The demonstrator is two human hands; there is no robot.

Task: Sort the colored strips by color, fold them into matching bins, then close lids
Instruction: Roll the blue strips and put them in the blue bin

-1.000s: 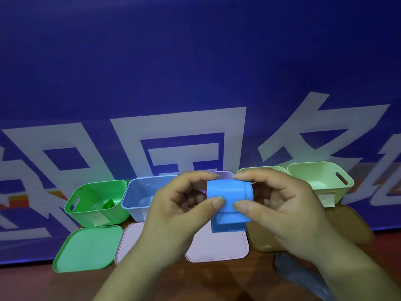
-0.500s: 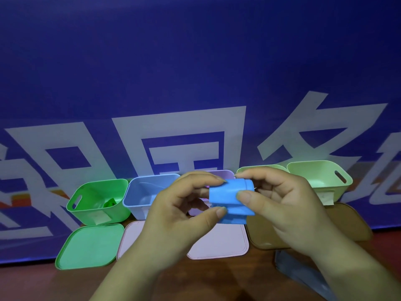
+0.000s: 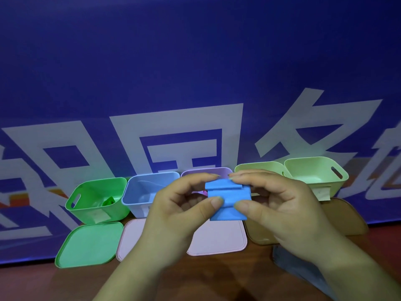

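We are seeing only large white characters, partly cut off, on the blue banner [image 3: 195, 61], the bins' paper labels [image 3: 99, 215] being too small to read, while our left hand [image 3: 173, 213] and right hand [image 3: 282, 209] are both pinching the folded blue strip [image 3: 227, 198] between thumb and forefinger, in front of the purple bin [image 3: 204, 171].

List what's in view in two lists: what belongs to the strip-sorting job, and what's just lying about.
Job: blue strip, pinched by left hand and right hand; blue bin; green bin; purple bin; pale green bins; green lid; pink lids; tan lids.
Lying about: blue banner; wooden table; greyish flat thing by the right wrist, unclear.
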